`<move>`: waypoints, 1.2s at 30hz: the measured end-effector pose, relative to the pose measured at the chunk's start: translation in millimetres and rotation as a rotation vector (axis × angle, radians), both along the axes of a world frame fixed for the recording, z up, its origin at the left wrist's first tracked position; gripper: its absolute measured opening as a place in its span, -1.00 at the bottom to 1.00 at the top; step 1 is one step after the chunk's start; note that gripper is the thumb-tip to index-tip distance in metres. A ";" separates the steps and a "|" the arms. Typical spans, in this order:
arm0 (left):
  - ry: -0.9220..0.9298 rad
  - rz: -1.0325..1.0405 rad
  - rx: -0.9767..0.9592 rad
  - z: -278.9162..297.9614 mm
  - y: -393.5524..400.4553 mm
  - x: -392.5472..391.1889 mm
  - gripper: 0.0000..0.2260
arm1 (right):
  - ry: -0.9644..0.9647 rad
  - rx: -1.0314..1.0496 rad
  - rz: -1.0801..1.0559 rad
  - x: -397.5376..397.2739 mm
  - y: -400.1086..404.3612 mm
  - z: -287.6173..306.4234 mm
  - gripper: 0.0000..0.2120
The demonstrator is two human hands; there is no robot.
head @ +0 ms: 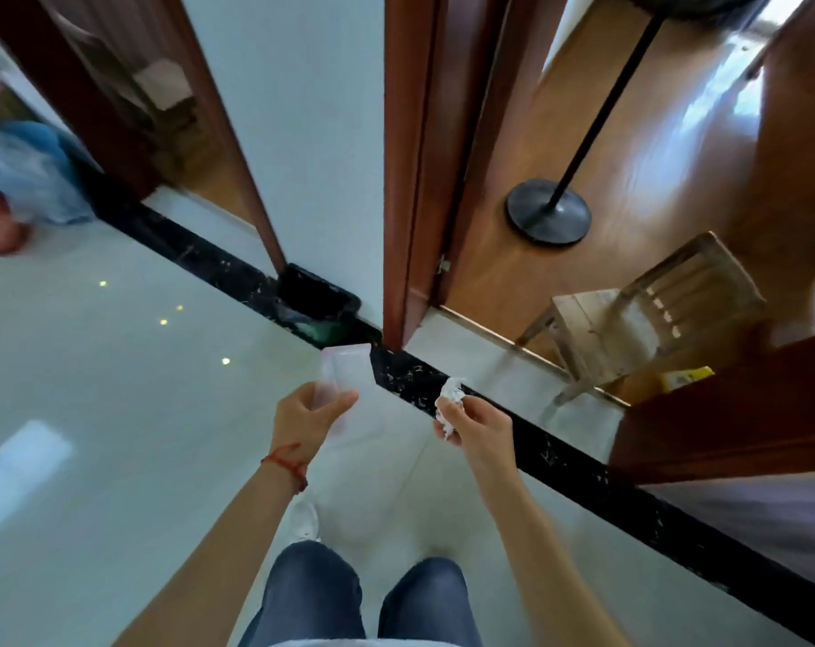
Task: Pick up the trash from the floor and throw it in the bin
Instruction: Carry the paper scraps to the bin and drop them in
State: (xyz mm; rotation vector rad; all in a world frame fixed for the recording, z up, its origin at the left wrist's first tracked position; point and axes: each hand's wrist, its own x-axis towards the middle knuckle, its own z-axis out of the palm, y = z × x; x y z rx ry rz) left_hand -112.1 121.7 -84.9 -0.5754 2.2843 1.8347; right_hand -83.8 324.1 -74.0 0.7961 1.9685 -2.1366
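My left grip [309,415] holds clear plastic [337,375], right [473,420] pinches crumpled tissue [450,399] | carrying | next: reach black bin [319,298], drop both.

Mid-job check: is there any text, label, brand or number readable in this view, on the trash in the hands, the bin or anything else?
None can be read.
Clear plastic piece in the left hand: no print visible.
Crumpled white paper in the right hand: no writing visible.
Black-lined bin: no label visible.
Yellow item beyond the wooden chair: may carry print, too blurred to read.
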 end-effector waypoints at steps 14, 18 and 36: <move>-0.078 0.146 0.003 -22.3 -212.9 -71.5 -0.64 | -0.089 -0.052 0.016 -99.7 -201.0 -29.8 -0.79; -0.120 0.124 -0.022 -30.1 -240.7 -101.8 -0.66 | -0.100 0.000 0.024 -118.0 -229.1 -37.5 -0.78; -0.195 0.054 -0.047 -43.0 -258.6 -297.0 -0.73 | -0.176 -0.035 -0.045 -286.7 -237.5 -72.8 -0.77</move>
